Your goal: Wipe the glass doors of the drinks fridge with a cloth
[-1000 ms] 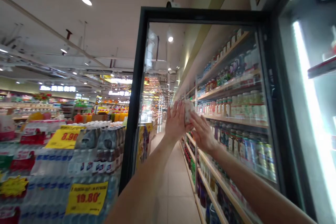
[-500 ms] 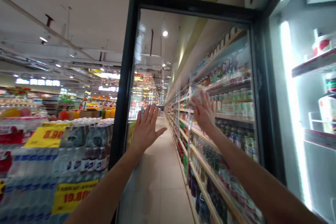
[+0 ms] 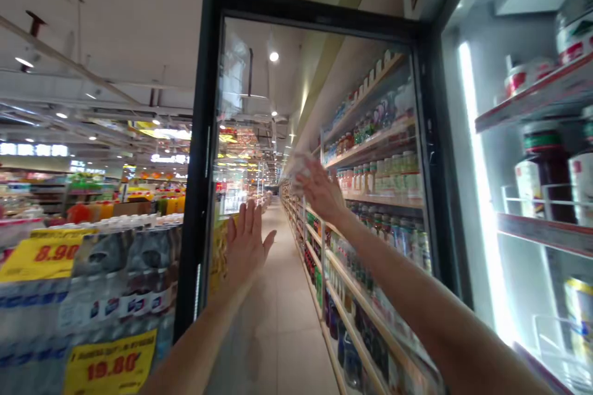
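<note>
A glass cooler door (image 3: 204, 154) with a black frame stands swung open in front of me. My left hand (image 3: 245, 245) lies flat against its pane, fingers stretched up and together. My right hand (image 3: 322, 188) presses a crumpled white cloth (image 3: 299, 166) against the glass higher up and to the right. Through the pane I see a long aisle with shelves of bottled drinks (image 3: 380, 173).
The lit cooler interior (image 3: 532, 154) is at the right, with jars and bottles on wire shelves. Stacked packs of bottled water (image 3: 115, 271) with yellow price signs (image 3: 109, 364) stand at the left. A tiled aisle floor (image 3: 282, 321) runs ahead.
My left hand slid down and left on the glass, away from the right. My right hand with the cloth moved up, then back left across the pane. The view shifted right.
</note>
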`<state>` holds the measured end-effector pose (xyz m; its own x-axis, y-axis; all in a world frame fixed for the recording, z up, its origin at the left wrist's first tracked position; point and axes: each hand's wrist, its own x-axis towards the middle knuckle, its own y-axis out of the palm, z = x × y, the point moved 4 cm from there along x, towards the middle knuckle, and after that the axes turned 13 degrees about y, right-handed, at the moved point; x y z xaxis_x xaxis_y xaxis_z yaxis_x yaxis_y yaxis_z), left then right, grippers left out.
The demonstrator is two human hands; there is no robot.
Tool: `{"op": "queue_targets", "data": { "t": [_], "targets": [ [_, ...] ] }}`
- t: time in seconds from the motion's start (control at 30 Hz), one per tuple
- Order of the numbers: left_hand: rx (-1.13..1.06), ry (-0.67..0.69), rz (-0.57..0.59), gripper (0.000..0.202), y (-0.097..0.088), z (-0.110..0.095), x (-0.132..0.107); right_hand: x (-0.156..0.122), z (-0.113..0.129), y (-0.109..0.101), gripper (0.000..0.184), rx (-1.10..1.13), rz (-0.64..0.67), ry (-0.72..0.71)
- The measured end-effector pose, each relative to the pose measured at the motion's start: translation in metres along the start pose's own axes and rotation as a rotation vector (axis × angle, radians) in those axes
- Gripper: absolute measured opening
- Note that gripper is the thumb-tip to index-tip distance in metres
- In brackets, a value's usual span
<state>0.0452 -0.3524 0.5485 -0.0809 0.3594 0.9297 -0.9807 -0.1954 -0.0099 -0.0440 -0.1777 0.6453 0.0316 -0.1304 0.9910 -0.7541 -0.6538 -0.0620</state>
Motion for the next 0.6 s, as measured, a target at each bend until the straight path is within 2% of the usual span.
{"op": "queue_targets", "data": {
  "t": [0.1,0.13,0.17,0.2,0.23,0.27,0.33,0.37,0.4,0.43,0.47,0.5,0.6],
  "targets": [
    [0.010,0.020,0.022,0.065,0.001,-0.002,-0.005,0.009,-0.084,-0.025,0.039,-0.020,-0.175,0.421],
    [0.019,0.018,0.027,0.065,0.001,-0.003,-0.005,0.010,-0.100,-0.029,0.043,-0.018,-0.200,0.492],
    [0.029,0.013,0.032,0.065,0.000,-0.003,-0.004,0.010,-0.106,-0.030,0.045,-0.009,-0.222,0.550],
    [0.039,0.009,0.037,0.064,-0.001,-0.003,-0.004,0.009,-0.100,-0.028,0.045,0.005,-0.214,0.541],
    [0.051,0.005,0.044,0.064,-0.002,-0.003,-0.003,0.005,-0.082,-0.022,0.044,0.024,-0.181,0.471],
    [0.063,0.004,0.055,0.064,-0.003,-0.004,-0.002,-0.001,-0.057,-0.016,0.042,0.050,-0.134,0.365],
    [0.091,0.012,0.082,0.064,-0.005,-0.004,-0.003,-0.021,0.001,-0.005,0.038,0.107,-0.020,0.064],
    [0.106,0.022,0.094,0.064,-0.006,-0.004,-0.004,-0.034,0.021,-0.002,0.038,0.126,0.019,-0.074],
    [0.120,0.036,0.106,0.064,-0.007,-0.004,-0.005,-0.047,0.031,-0.002,0.038,0.135,0.038,-0.178],
    [0.130,0.052,0.115,0.064,-0.008,-0.004,-0.007,-0.057,0.028,-0.003,0.037,0.128,0.016,-0.211],
    [0.135,0.068,0.118,0.065,-0.010,-0.004,-0.009,-0.064,0.012,-0.005,0.036,0.111,-0.024,-0.165],
    [0.136,0.083,0.121,0.065,-0.010,-0.004,-0.011,-0.068,-0.014,-0.007,0.036,0.092,-0.065,-0.063],
    [0.126,0.094,0.132,0.065,-0.012,-0.005,-0.014,-0.074,-0.107,-0.017,0.041,0.027,-0.258,0.398]
  ]
}}
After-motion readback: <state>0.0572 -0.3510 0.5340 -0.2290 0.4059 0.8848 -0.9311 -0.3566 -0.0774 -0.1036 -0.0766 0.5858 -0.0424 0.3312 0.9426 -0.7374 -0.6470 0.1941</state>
